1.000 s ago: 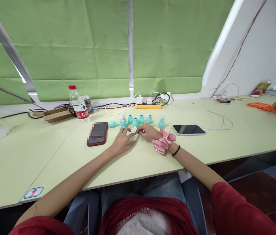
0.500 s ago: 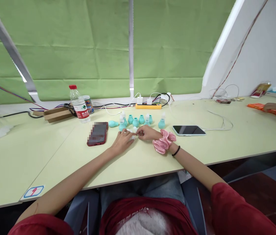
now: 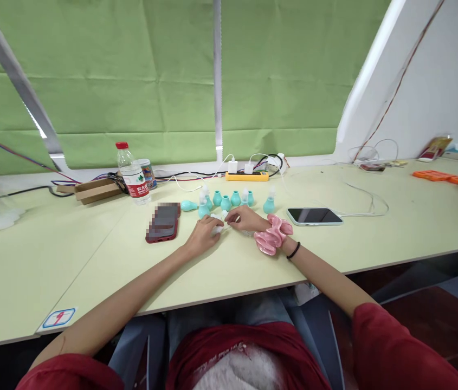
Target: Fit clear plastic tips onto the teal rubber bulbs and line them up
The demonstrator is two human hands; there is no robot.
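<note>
My left hand (image 3: 203,237) rests low over the table with its fingers curled round a small translucent white piece (image 3: 217,230). Just right of it, my right hand (image 3: 247,219) has thumb and fingertips pinched together; what lies between them is too small to make out. Beyond both hands stand several teal rubber-like bulbs, one of them a plain open bulb (image 3: 236,198). A few carry clear tops, such as the capped bulb (image 3: 269,205) on the right. Another teal bulb (image 3: 188,206) lies on its side. More small white pieces (image 3: 224,214) lie between the hands and the bulbs.
A dark red phone (image 3: 163,222) lies left of my hands, a light-cased phone (image 3: 314,216) on the right. A water bottle (image 3: 133,176), a can (image 3: 146,173) and a cardboard tray (image 3: 101,190) stand back left. Behind the bulbs is a yellow power strip (image 3: 247,176) with cables.
My hands have drawn slightly apart, and the right fingers have shifted off the left fingertips. At the far right, another person's hand has left the orange object.
</note>
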